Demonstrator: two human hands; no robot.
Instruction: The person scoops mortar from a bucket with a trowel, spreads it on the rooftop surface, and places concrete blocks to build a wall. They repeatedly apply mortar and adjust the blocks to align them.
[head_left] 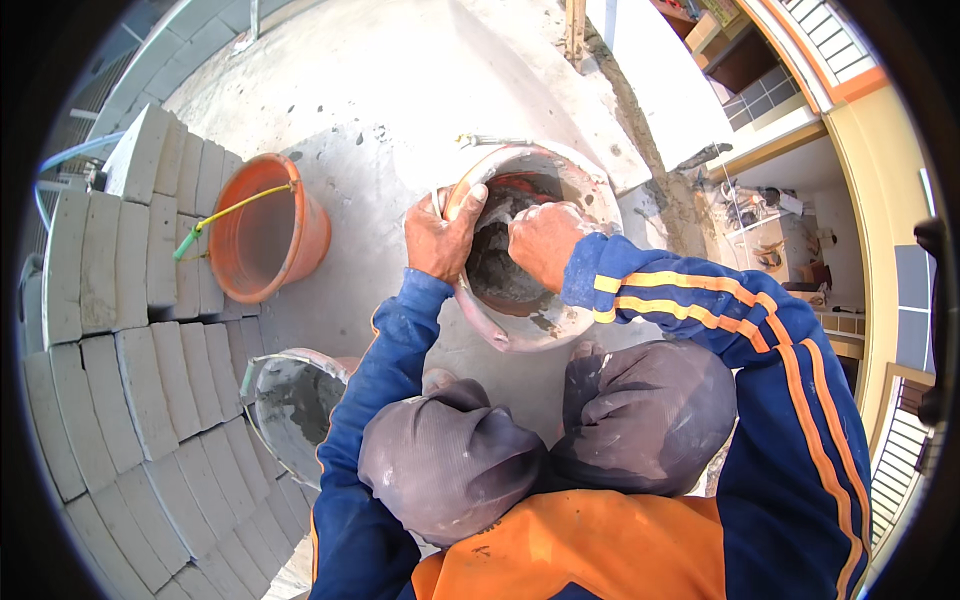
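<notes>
A mortar-smeared bucket (pixel 588 185) stands on the ground in front of my knees. Wet grey mortar (pixel 492 262) lies inside it, with a reddish patch near the far wall. My left hand (pixel 440 238) is closed over the bucket's left rim, thumb on top and fingers around the outside. Inside the mouth, my right hand (pixel 548 243) makes a fist above the mortar. Whatever that fist holds is hidden under the hand and cannot be made out.
Left of the bucket stands an orange bucket (pixel 310 240) with a yellow handle. A second mortar bucket (pixel 345 362) sits beside my left forearm. Stacked grey blocks (pixel 150 385) line the left side. At the right are a pale slab (pixel 610 150) and a building with an open doorway (pixel 790 215).
</notes>
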